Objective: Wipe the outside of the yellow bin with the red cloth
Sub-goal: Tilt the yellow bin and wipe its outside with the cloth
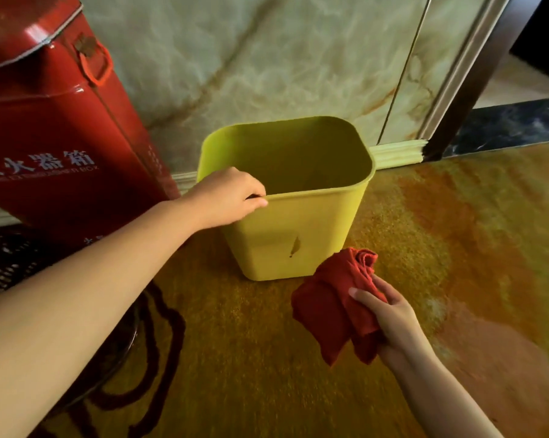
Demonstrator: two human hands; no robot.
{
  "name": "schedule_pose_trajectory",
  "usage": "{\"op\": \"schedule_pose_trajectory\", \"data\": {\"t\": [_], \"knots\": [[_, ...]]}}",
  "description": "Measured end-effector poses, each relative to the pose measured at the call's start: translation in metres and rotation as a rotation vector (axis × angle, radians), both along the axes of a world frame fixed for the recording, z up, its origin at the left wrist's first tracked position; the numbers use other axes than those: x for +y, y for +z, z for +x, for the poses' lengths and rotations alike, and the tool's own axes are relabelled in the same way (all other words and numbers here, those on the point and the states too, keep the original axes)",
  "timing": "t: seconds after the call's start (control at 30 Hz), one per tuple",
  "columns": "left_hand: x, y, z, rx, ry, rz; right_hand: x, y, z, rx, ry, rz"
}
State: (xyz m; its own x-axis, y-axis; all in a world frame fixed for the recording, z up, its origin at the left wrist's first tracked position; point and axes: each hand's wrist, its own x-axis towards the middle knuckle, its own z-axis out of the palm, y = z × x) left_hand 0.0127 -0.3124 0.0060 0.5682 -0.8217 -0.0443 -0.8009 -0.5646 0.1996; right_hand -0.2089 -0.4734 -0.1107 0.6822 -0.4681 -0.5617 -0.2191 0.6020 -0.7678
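Tall red fire-extinguisher box [55, 137] against the marble wall, yellow bin [293, 229] upright beside it on the carpet, mouth upward, left hand [225, 197] pinching its near rim, right hand [393, 317] clutching the bunched red cloth [333, 308] just before the bin

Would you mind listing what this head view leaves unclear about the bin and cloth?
- Yellow bin: far and side outer walls face away; inside bottom in shadow.
- Left hand: fingertips hidden behind the rim.
- Red cloth: bunched in the right hand, underside unseen.
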Motion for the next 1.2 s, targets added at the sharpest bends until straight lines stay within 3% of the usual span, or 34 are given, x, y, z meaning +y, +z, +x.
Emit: {"op": "schedule_pose_trajectory", "data": {"t": [0.17,0.3,0.4,0.57,0.7,0.93,1.07,1.2], "knots": [[0.005,0.014,0.015,-0.016,0.068,-0.131,-0.024,0.021,0.009,-0.047,-0.187,0.026],[0.005,0.023,0.028,0.131,0.116,-0.230,-0.033,0.043,0.036,-0.134,-0.285,-0.076],[0.008,0.018,0.037,0.200,0.182,-0.247,-0.016,0.056,0.074,-0.227,-0.251,-0.502],[0.019,0.019,0.055,0.264,0.215,-0.239,0.036,0.040,0.130,-0.166,0.307,-1.300],[0.028,0.019,0.065,0.287,0.196,-0.212,0.035,0.021,0.154,-0.185,0.138,-1.583],[0.030,0.018,0.074,0.344,0.238,-0.172,0.038,-0.008,0.174,-0.153,0.381,-1.626],[0.065,0.017,0.069,0.584,0.328,-0.129,0.037,-0.018,0.179,-0.131,0.426,-1.574],[0.084,0.012,0.063,0.598,0.382,-0.234,0.042,-0.023,0.180,-0.128,0.406,-1.467]]}}
